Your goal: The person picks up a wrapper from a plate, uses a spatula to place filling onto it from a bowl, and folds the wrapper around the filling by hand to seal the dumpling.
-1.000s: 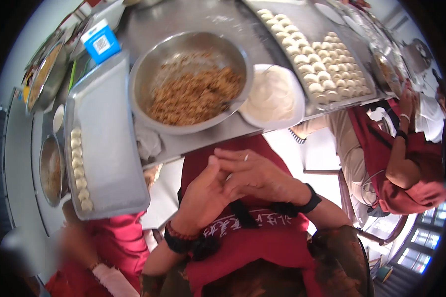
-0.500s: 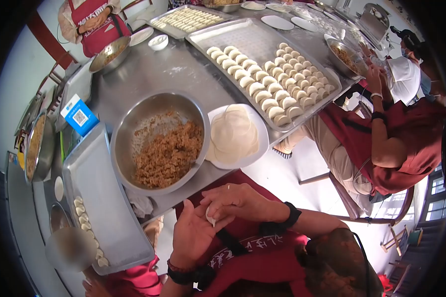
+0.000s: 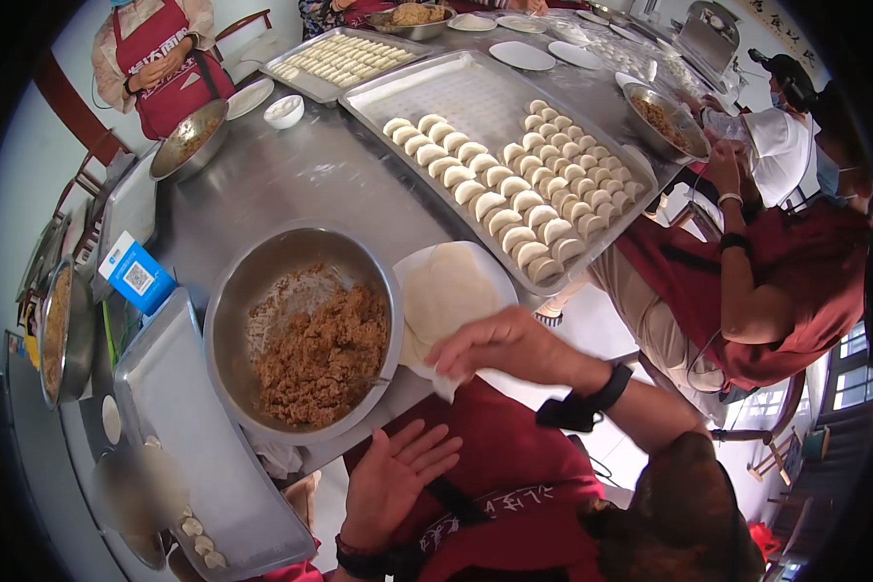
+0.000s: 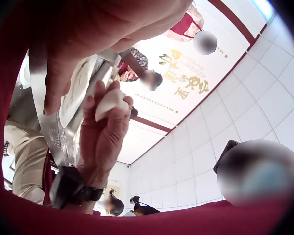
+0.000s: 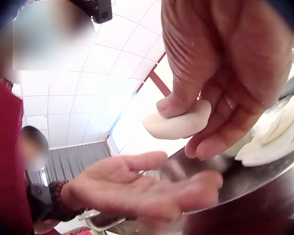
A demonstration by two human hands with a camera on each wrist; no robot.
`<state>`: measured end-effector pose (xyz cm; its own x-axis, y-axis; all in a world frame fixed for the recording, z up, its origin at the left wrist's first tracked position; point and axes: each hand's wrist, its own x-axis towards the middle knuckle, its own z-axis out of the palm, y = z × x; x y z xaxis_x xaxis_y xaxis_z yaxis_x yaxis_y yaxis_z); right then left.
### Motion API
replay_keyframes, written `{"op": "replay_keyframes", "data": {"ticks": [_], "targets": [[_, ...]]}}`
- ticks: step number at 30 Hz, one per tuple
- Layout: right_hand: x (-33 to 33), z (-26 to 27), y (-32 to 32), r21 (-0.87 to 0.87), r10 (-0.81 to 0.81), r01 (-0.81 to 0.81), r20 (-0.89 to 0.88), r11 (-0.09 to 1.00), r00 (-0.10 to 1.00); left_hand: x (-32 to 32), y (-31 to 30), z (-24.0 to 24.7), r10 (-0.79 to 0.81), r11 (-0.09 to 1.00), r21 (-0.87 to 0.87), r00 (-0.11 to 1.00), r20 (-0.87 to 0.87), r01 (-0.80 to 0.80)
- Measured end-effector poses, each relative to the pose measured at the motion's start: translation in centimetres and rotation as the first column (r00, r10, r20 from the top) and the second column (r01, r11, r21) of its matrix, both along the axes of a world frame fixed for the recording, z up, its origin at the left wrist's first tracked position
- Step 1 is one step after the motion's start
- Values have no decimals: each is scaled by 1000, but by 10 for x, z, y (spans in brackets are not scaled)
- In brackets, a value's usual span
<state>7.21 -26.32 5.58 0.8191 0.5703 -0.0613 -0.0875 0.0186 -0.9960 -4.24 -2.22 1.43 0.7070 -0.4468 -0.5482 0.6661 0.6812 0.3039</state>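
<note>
My right hand point(image 3: 514, 351) pinches a pale dumpling point(image 3: 445, 385) between thumb and fingers, beside the plate of round wrappers point(image 3: 448, 291). In the right wrist view the folded dumpling point(image 5: 179, 123) hangs under the right thumb. The left wrist view also shows the dumpling point(image 4: 111, 103) in the right fingertips. Palm up and empty, my left hand point(image 3: 392, 485) has its fingers spread, below the steel bowl of brown filling point(image 3: 320, 359). The left tray point(image 3: 189, 388) bears a row of dumplings along its left side, partly hidden by a blur.
A large tray point(image 3: 427, 82) of dumplings in rows lies at the upper right, with a second dumpling tray point(image 3: 306, 82) behind it. A blue QR-code card point(image 3: 138, 275) stands left of the bowl. Other people in red aprons point(image 3: 170, 73) are around the table point(image 3: 291, 179).
The hands, together over the lap before, have parted. My right hand has moved up and right with the dumpling, and my left palm has opened out empty.
</note>
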Motion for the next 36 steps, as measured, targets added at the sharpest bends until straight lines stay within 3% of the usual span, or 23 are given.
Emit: {"op": "replay_keyframes", "data": {"ticks": [2, 4, 6, 8, 14, 19, 25, 28, 31, 36], "targets": [[32, 19, -16, -74, -52, 54, 24, 996, 998, -2, 7, -7, -4, 999, 52, 1000, -6, 5], [71, 25, -33, -65, -89, 105, 207, 992, 974, -3, 13, -14, -8, 995, 98, 1000, 7, 7], [111, 40, -50, -81, -125, 153, 283, 985, 951, -3, 19, -19, 9, 993, 114, 1000, -9, -8], [154, 43, -68, -166, -238, 288, 268, 943, 934, -3, 23, -23, 25, 992, 123, 999, -21, -22], [260, 18, -129, -473, -221, 449, 462, 758, 859, -3, 31, -43, 61, 992, 115, 995, -77, -51], [293, -2, -144, -610, -166, 470, 487, 638, 858, -6, 36, -59, 88, 991, 112, 984, -155, -71], [319, -29, -148, -600, -177, 463, 473, 652, 863, -8, 37, -39, 50, 998, 33, 988, -150, -45], [327, -44, -153, -593, -85, 457, 547, 663, 833, -8, 37, -40, 56, 998, 19, 989, -134, -54], [328, -51, -156, -569, -80, 427, 533, 702, 842, -9, 38, -42, 44, 999, 34, 992, -117, -41], [327, -51, -152, -588, -46, 450, 573, 672, 818, -5, 34, -37, 50, 995, 88, 985, -166, -35]]}}
